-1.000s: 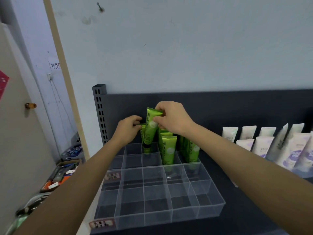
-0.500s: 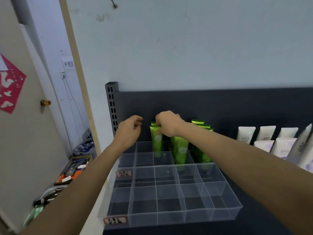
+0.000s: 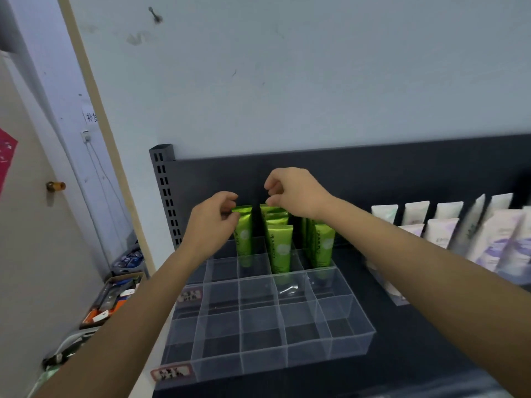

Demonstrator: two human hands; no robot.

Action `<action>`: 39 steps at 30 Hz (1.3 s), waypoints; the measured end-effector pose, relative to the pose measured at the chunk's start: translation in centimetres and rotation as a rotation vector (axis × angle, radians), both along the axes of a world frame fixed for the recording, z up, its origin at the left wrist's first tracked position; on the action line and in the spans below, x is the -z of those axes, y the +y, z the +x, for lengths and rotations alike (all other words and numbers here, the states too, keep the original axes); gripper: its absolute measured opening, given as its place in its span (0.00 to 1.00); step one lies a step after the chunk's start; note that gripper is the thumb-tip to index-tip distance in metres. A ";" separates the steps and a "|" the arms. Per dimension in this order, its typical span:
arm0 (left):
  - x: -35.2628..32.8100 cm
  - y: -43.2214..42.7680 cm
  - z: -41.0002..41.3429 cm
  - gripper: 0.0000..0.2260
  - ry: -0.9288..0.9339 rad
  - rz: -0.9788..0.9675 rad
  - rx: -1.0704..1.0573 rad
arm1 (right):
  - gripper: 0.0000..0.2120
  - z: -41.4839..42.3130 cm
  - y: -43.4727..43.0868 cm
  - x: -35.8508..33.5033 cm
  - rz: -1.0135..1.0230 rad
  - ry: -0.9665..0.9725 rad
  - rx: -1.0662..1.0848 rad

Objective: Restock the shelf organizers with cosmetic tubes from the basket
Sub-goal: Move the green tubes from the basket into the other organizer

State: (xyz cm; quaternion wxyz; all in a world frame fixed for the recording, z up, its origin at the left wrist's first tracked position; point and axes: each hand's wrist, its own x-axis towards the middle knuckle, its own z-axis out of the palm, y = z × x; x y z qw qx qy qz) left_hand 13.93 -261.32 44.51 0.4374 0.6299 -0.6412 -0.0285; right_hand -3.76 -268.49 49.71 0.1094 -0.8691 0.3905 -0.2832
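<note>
A clear divided organizer (image 3: 355, 345) sits on the dark shelf. Its back rows hold several upright green tubes (image 3: 281, 248). One green tube (image 3: 244, 239) stands in the left back part, and my left hand (image 3: 211, 225) pinches the left corner of its crimped top between thumb and fingertip. My right hand (image 3: 296, 193) hovers just above the tops of the middle green tubes, fingers curled, with nothing in it. The front rows of the organizer have no tubes in them. The basket is out of view.
White and lilac tubes (image 3: 488, 239) stand in rows at the right of the shelf. The shelf's slotted upright (image 3: 166, 196) and dark back panel rise behind the organizer. On the floor at the left lies a cardboard box of small items (image 3: 115, 294), beside a door.
The green tube that my right hand lowered now stands in its compartment. My right hand has let go and risen, while my left hand has come onto the tube's top.
</note>
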 end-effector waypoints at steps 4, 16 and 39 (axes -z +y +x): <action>-1.3 1.2 -4.9 0.18 -0.024 -0.048 0.079 | 0.11 -5.2 1.5 0.6 -0.012 -0.130 0.054; -1.3 1.7 -29.1 0.18 -0.272 -0.124 0.379 | 0.05 -27.5 7.3 6.6 -0.042 -0.587 0.554; 28.7 5.5 -57.4 0.13 -0.402 0.844 1.034 | 0.09 -58.0 23.6 41.8 1.020 0.030 1.013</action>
